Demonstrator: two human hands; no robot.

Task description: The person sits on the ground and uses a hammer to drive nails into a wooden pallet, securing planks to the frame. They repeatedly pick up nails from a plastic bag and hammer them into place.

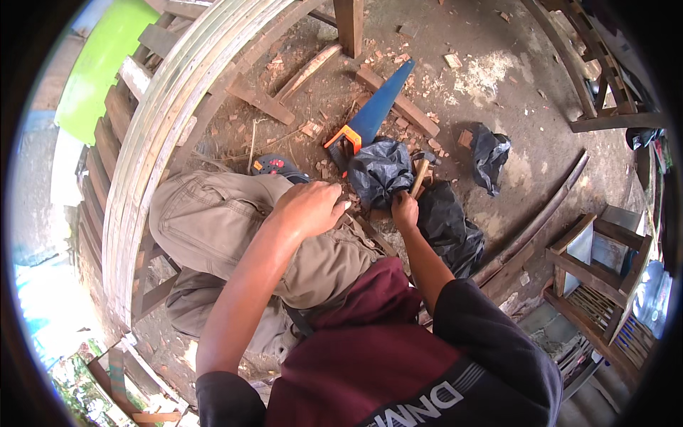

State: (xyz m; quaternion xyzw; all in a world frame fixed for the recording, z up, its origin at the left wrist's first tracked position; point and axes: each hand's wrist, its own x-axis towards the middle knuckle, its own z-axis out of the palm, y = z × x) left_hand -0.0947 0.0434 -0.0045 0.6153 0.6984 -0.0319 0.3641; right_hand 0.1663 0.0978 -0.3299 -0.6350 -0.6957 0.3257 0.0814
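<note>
My right hand (pixel 404 211) is closed round the wooden handle of a hammer (pixel 420 176); its dark head points away from me. Just beside it, a crumpled black plastic bag (pixel 380 171) lies on the ground. My left hand (pixel 309 208) is above my bent leg, its fingers curled in; what they hold, if anything, is hidden. Beyond the bag lies a handsaw (pixel 377 110) with a blue blade and an orange and black handle. Another black plastic bag (pixel 449 224) sits to the right of my right forearm.
Wood offcuts (pixel 398 102) and reddish chips litter the dirt floor. A third black bag (pixel 489 158) lies farther right. Long pale boards (pixel 153 142) curve along my left side. At the right stands a small wooden frame (pixel 601 267), near a long dark strip of wood (pixel 537 217).
</note>
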